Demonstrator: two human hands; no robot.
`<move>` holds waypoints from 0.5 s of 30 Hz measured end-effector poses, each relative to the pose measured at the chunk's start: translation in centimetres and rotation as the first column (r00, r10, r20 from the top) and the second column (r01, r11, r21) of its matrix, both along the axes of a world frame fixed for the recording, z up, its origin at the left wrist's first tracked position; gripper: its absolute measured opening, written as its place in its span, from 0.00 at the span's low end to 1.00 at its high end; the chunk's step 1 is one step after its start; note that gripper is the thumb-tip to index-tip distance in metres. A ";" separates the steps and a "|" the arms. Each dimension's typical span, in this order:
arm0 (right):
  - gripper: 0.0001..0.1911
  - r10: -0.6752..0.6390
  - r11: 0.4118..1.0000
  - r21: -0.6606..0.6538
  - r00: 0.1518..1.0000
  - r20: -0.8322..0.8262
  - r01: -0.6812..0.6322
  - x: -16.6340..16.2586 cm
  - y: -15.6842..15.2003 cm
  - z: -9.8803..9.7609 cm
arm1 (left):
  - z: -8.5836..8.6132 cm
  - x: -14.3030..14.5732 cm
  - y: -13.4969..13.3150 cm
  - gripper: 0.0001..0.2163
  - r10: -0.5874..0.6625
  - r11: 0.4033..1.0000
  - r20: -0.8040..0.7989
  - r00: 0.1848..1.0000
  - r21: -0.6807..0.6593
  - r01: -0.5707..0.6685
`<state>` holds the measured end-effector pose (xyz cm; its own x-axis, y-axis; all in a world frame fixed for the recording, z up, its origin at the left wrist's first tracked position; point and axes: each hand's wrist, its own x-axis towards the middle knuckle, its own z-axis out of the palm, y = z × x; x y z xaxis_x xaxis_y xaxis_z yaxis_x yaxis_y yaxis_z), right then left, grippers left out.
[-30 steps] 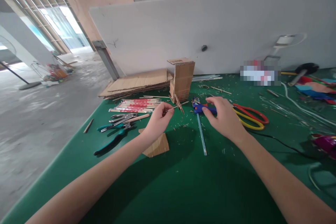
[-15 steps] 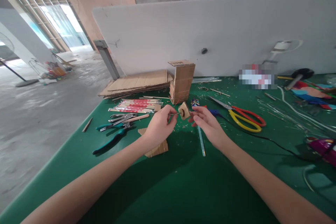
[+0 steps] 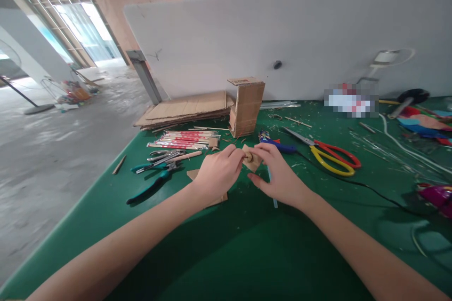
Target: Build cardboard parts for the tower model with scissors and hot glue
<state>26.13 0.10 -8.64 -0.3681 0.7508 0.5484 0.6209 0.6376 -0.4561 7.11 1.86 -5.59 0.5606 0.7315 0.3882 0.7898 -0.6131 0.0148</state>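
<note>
A small cardboard piece with a round tan ring or disc on its face is up between my hands, above the table. My left hand is closed in a pinch at its left side, on the thin stick that runs to the piece; the fingers now cover the stick. Fingers of my right hand rest on the upper right edge of the piece, and the thumb is near its lower corner. Under my left hand lies a flat cardboard offcut, partly hidden. A translucent glue stick lies partly behind my right hand.
A cardboard stand rises behind the hands, beside stacked cardboard sheets. To the left are packaged chopsticks and green-handled pliers. Rightward lie a blue-handled tool with a black cord and red-and-yellow scissors.
My left hand has slid right along the stick, up to the cardboard piece. My right fingers have moved onto the piece's edge. The view has tilted slightly downward.
</note>
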 end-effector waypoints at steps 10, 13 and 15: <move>0.20 -0.074 0.978 0.208 0.977 0.200 0.032 0.0 -0.1 0.2 | 0.5 0.1 0.0 0.07 -0.001 0.989 0.127 0.992 -0.148 0.020; 0.22 -0.059 0.984 0.175 0.984 0.168 0.029 0.0 -0.1 0.0 | 0.7 0.1 -0.1 0.08 -0.013 0.986 0.137 0.990 -0.163 0.036; 0.22 -0.050 0.987 0.160 0.982 0.182 0.021 0.0 -0.2 0.0 | 0.8 0.1 -0.1 0.08 -0.021 0.985 0.134 0.991 -0.168 0.044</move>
